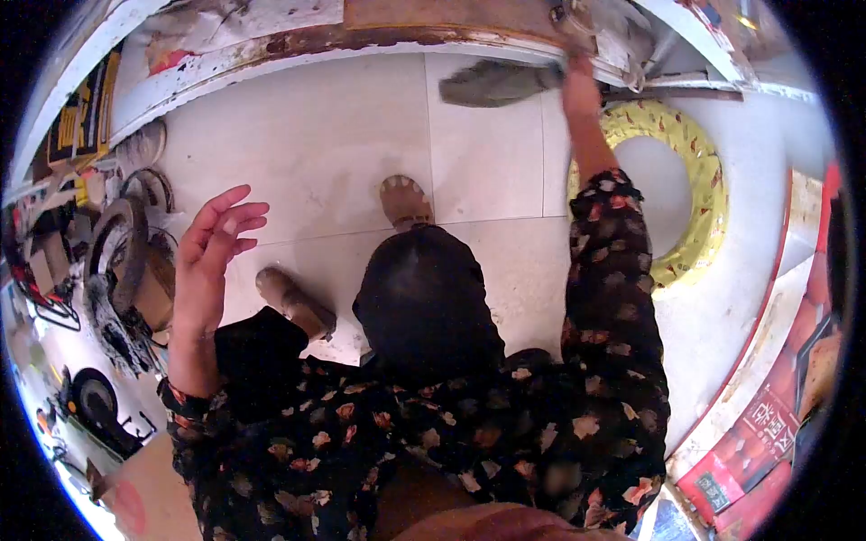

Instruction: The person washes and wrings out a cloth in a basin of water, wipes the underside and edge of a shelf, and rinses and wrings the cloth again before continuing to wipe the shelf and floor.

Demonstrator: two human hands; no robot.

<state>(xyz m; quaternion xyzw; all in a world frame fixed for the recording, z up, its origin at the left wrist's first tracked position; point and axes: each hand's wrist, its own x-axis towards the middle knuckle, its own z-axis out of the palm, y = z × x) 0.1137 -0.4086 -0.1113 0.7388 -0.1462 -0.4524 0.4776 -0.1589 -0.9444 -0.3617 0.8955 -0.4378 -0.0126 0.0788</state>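
Observation:
My left hand [216, 236] is raised over the floor on the left, open, its fingers apart and slightly bent, with nothing in it. On the other side, my right arm stretches forward to the rusty-edged white shelf at the top. My right hand [577, 41] is there at the shelf's edge, smeared by motion, so its fingers cannot be made out. A dark green cloth [501, 84] reaches leftward from beside that hand. Whether the hand grips it is unclear. Below my right wrist lies a ring wrapped in yellow printed film [711, 194], partly behind my sleeve.
Light floor tiles [298, 135] stretch before my shoes. Tyres [117, 243] and assorted parts crowd the left side. The white shelf edge [262, 68] runs across the front. Red boxes [749, 442] stand at the lower right, beside a rusty-edged white ledge.

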